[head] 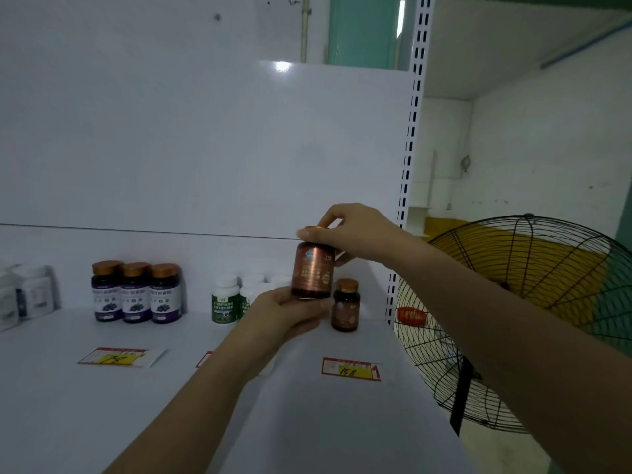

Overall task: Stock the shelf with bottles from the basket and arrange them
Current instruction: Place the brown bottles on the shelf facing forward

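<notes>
Held bottle: the copper-brown bottle (312,270) is upright in mid-air, pinned between both sets of fingers. It's above the shelf (102,405) and not touching it.
Right hand: the right hand (352,234) comes in over the top, with fingertips and thumb curled round the gold cap (316,228) and the shoulder under it. It has a real grip on it.
Left hand: the left hand (284,311) has its fingers wrapped under and round the base, so it's gripping too.
Twin: a matching brown bottle (346,306) stands on the shelf just right of the left fingertips, very near the held one's base.
Green-label bottles (225,301): just left of the left fingers, with part of the group hidden behind that hand.
Purple-label bottles (136,292): well off to the left of both hands.
Price tag (351,369): reads 158 and lies on the shelf below the fingers, nearer the camera.
Basket: not in shot.
My guess at the step: setting this one down beside its twin.
Risk 1: the gap is tight, so coming down tilted could clip the twin and knock it over.
Risk 2: if the left fingers stay under the base, the bottle could land on them and rock.
Risk 3: if the cap is loose, gripping there could twist it instead of steering the bottle.
Risk 4: the shelf ends just right of the fingers, with a fan (513,319) beyond, so a shoved bottle could roll off.
</notes>
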Motion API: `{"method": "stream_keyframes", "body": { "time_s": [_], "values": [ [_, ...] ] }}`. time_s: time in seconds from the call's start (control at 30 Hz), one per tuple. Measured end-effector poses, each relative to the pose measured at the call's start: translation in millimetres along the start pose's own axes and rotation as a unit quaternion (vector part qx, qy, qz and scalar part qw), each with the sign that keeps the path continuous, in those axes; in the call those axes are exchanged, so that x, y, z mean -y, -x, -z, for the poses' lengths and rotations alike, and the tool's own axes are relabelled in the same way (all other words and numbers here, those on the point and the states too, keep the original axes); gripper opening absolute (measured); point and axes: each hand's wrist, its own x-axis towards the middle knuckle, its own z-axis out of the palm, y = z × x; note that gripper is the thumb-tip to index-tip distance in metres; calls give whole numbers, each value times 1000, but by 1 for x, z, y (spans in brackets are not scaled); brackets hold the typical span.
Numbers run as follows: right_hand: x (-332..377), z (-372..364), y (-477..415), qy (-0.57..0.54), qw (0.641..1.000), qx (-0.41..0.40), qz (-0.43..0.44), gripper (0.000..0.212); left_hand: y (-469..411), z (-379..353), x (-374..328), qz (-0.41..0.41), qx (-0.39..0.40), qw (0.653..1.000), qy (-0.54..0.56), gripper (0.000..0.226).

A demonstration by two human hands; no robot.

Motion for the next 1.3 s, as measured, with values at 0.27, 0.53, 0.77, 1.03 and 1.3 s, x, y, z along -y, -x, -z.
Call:
{"method": "stream_keyframes", "body": {
  "time_s": [0.27,0.53,0.77,1.03,1.3],
  "values": [
    [-9,-10,6,-2,999,33,-33,42,9,-3,4,24,15,997,66,31],
    [-10,-10,2,-6,999,28,-37,43,9,-3,-1,28,23,997,63,23],
    [-13,-7,5,7,999,16,-38,44,8,-5,-3,39,48,996,57,31],
    [-13,-6,14,19,999,-11,-30,43,11,-8,-2,38,50,996,59,35],
    [-15,-9,23,-23,999,19,-33,44,16,-7,4,62,45,996,56,30]
  ]
}}
